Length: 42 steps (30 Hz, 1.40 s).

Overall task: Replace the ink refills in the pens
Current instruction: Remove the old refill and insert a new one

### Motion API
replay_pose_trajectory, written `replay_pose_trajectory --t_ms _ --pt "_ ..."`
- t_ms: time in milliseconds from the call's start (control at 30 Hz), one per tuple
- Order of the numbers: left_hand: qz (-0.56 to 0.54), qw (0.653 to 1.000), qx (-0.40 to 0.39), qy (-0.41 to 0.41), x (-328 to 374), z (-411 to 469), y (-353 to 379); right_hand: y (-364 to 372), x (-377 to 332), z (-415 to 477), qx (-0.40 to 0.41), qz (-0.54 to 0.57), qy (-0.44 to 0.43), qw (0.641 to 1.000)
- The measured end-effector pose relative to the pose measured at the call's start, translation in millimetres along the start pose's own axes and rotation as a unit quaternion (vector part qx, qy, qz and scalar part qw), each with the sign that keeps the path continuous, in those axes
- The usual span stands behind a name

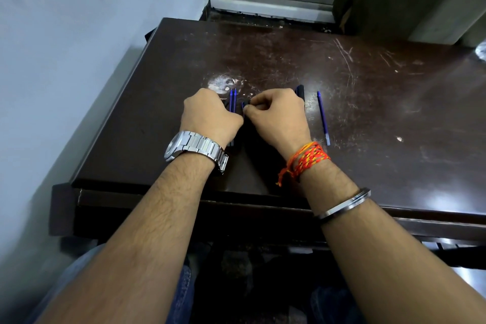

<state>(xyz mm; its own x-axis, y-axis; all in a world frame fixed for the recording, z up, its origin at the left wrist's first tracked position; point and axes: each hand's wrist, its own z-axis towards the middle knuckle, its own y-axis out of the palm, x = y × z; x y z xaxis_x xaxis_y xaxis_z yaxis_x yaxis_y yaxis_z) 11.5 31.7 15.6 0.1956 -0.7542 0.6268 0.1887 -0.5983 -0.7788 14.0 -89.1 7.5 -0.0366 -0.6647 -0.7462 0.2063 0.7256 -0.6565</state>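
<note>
Scuffed dark-brown wooden table (289,55); slim blue plastic refill (323,117) right of right hand (278,113); silver metal watch (194,147); red-orange-yellow braided thread (305,160).

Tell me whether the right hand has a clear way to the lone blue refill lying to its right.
Probably yes: the blue refill lies alone on bare table beside the right hand, though its fingers are busy pinching something.

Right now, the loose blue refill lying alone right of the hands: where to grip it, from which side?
Pinch the blue refill across its mid-shaft, coming straight down from above. It lies flat on the table, running roughly near to far, with bare surface on both long sides, so fingertips fit either side. The right hand is nearest, though it looks busy with a pen.
</note>
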Motion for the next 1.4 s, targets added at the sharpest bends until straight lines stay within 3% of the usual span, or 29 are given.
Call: replay_pose_trajectory --t_ms 233,500,700,900,1200,1400 --pt "-0.037 0.998 0.043 0.007 4.2 -0.9 -5.8 -8.0 -0.5 3.9 0.031 0.017 0.008 0.999" --pt "-0.144 0.989 0.040 -0.006 9.3 -0.3 -6.0 -21.7 3.3 8.8 0.059 0.029 0.049 0.997" --pt "-0.375 0.925 -0.043 -0.051 16.3 3.9 -2.6 -31.9 8.0 11.2 0.079 -0.001 0.051 0.996" --pt "-0.347 0.933 -0.093 -0.009 13.9 2.2 4.1 -49.0 20.6 19.8 0.103 -0.023 0.086 0.991" --pt "-0.330 0.944 -0.005 0.032 7.0 1.5 2.8 -60.7 36.0 25.6 0.090 -0.079 0.138 0.983" --pt "-0.321 0.946 -0.006 0.037 8.6 -0.8 5.3 -57.1 35.8 23.6 0.067 -0.121 0.144 0.980"
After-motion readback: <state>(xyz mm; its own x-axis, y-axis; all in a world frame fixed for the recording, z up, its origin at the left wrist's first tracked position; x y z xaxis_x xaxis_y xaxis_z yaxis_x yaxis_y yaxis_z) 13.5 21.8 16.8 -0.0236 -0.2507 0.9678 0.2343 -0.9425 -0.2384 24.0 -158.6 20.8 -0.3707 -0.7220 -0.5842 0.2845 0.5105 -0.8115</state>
